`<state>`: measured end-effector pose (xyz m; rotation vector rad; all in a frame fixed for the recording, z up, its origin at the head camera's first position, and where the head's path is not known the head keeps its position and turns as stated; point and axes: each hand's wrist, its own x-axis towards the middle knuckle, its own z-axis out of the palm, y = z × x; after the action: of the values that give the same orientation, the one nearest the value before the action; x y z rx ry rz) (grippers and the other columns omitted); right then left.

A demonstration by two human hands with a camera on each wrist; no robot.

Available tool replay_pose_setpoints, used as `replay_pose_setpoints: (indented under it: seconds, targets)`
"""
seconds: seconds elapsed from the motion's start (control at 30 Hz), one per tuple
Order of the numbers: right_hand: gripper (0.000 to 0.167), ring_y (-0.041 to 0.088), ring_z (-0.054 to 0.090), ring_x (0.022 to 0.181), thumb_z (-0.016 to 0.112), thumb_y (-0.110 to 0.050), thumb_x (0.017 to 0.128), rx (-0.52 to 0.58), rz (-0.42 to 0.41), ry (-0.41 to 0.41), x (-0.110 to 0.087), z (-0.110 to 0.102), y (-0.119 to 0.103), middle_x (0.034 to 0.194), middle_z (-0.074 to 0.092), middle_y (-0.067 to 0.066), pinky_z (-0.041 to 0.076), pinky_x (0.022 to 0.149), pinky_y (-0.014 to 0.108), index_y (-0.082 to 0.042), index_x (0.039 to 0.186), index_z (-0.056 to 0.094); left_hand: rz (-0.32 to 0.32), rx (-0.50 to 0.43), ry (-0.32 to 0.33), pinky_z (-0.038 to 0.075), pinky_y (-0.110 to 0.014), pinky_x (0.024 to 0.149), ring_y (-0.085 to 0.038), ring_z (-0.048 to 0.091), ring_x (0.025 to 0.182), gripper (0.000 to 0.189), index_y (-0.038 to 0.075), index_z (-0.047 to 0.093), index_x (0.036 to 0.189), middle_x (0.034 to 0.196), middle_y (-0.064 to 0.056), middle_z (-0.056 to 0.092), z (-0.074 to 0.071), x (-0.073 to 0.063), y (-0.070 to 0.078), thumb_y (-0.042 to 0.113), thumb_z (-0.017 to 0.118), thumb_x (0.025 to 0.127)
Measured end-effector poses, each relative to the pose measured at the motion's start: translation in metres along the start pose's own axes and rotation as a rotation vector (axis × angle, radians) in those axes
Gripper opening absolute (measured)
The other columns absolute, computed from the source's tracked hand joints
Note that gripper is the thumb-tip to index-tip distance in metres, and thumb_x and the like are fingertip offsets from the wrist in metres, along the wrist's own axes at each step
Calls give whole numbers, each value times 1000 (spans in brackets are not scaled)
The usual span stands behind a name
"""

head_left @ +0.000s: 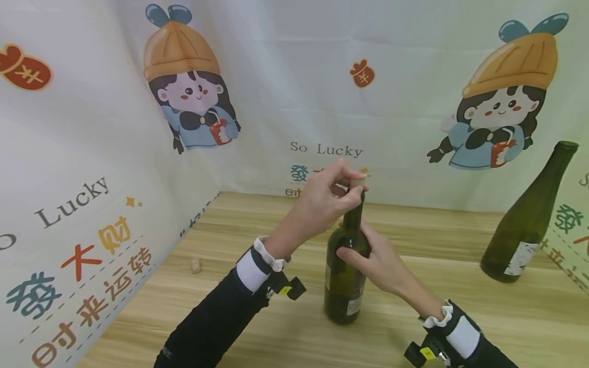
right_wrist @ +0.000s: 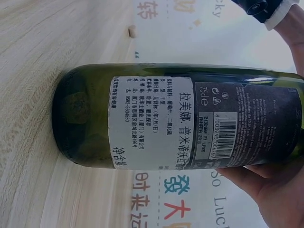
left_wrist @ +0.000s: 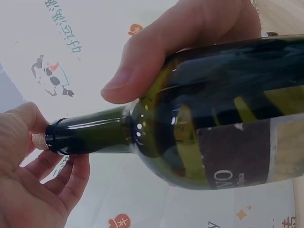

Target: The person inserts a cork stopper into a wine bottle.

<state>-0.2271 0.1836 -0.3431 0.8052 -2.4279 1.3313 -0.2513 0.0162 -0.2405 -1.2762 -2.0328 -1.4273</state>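
two hands meet on the upright green bottle i'm watching: the left hand pinches a cork at its mouth, the right hand grips its shoulder. i can't tell whether its base touches the wooden table. well left of that bottle i see a loose cork; well right of it, a second bottle; behind it, a printed backdrop.

1. Bottles, and we've got two!
2. Corks: two, count them!
3. Hands in play: two.
4. Wrist cameras, two again!
5. Table: just the one!
6. And across the head view, cartoon figures, two of them!
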Motion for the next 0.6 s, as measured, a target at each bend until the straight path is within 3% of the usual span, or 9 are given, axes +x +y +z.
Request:
replay_pose_setpoints:
  seconds: [0.17, 0.33, 0.6]
  targets:
    - [45, 13, 65, 90, 63, -29, 91, 13, 0, -9, 0, 1, -3, 110, 64, -1, 54, 73, 32, -29, 132, 45, 8, 37, -12, 55, -21, 70, -4, 65, 81, 13, 9, 53, 105, 97, -3, 68, -2, -1, 1, 10, 56, 92]
    - [49, 15, 66, 95, 61, -27, 92, 57, -4, -59, -2, 2, -3, 115, 64, 1, 55, 74, 33, -25, 137, 41, 67, 96, -20, 54, -20, 72, -5, 64, 84, 14, 8, 53, 107, 99, -4, 67, -4, -5, 0, 9, 56, 93]
    - [45, 17, 61, 104, 50, -27, 98, 49, -71, -73, -1, -7, 1, 121, 59, 0, 53, 82, 36, -32, 141, 35, 164, 144, -9, 53, -19, 74, -4, 63, 89, 19, 7, 56, 113, 102, -3, 65, -5, -2, 0, 9, 55, 94]
